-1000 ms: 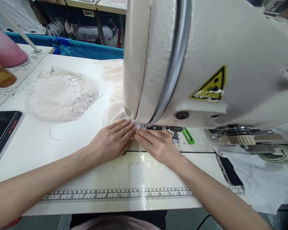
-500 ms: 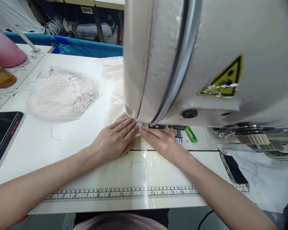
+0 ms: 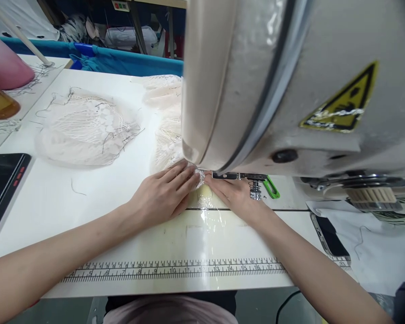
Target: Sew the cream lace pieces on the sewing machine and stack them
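Both hands have shifted slightly right and toward the machine head since the earlier frame, fingertips now tucked closer under it. Left hand (image 3: pixel 164 194) lies flat, fingers together and extended, pressing the lace (image 3: pixel 167 144) onto the table (image 3: pixel 97 202). Right hand (image 3: pixel 234 194) also flat, fingers narrow, tips touching the lace edge just beside the left fingertips. Neither hand grips anything. Lace strip runs from under the sewing machine (image 3: pixel 290 81) away across the table. Second lace pile (image 3: pixel 86 130) sits well left. Printed ruler (image 3: pixel 175 269) lies along the near edge. Phone (image 3: pixel 330 240) right, tablet (image 3: pixel 2 180) far left.
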A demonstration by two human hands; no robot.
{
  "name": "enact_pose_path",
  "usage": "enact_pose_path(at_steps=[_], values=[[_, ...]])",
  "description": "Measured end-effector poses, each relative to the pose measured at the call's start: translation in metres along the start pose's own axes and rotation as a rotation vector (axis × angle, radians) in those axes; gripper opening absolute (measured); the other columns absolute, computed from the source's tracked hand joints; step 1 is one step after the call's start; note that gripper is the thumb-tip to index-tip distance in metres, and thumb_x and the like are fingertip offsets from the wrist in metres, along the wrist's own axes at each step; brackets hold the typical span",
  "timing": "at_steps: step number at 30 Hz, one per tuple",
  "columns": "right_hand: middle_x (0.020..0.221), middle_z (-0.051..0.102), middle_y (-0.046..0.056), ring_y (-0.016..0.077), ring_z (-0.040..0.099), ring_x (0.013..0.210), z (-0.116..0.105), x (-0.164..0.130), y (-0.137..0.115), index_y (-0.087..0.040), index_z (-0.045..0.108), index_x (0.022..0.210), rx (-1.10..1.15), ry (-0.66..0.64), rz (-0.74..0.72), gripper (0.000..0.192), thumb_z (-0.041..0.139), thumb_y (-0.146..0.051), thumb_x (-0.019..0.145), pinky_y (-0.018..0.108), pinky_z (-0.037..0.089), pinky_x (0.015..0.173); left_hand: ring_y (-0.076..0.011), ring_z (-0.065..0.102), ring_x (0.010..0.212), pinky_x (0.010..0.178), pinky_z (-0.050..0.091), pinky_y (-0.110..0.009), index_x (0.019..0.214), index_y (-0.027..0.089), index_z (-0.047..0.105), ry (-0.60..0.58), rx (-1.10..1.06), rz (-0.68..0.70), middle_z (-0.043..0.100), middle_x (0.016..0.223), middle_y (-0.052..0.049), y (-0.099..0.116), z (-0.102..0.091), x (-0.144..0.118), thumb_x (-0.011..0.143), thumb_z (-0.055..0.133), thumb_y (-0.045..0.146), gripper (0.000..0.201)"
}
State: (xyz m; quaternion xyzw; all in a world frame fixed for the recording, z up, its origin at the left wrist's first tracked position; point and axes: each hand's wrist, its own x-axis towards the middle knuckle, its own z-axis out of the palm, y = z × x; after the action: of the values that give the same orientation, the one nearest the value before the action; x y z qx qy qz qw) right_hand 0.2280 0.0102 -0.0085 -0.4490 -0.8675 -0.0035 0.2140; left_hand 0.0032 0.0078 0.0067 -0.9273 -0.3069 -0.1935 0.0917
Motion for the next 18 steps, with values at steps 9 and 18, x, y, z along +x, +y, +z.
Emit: enact_pose_path(at_steps=[9, 18], values=[[0.069, 0.062, -0.003, 0.0118, 0.058, 0.069, 0.001, 0.008, -0.003, -0.025, 0.069, 0.093, 0.026, 0.053, 0.020, 0.027, 0.044, -0.032, 0.099, 0.025, 0.046, 0.065, -0.0283, 0.057, 0.124, 0.102, 0.051, -0.039, 0.121, 0.012, 0.063, -0.014, 0.052, -0.029, 0.064, 0.129, -0.012, -0.001, 0.003, 0.000, 0.094, 0.047, 0.025, 0.034], [0.105, 0.073, 0.003, 0.0141, 0.067, 0.080, -0.003, -0.007, -0.001, -0.025, 0.068, 0.113, -0.035, 0.030, -0.084, 0.023, 0.056, -0.032, 0.094, 0.028, 0.050, 0.068, -0.0240, 0.061, 0.119, 0.099, 0.053, -0.035, 0.126, 0.007, 0.060, -0.017, 0.031, 0.046, 0.064, 0.126, -0.013, -0.001, 0.004, -0.005, 0.098, 0.039, 0.019, 0.037]])
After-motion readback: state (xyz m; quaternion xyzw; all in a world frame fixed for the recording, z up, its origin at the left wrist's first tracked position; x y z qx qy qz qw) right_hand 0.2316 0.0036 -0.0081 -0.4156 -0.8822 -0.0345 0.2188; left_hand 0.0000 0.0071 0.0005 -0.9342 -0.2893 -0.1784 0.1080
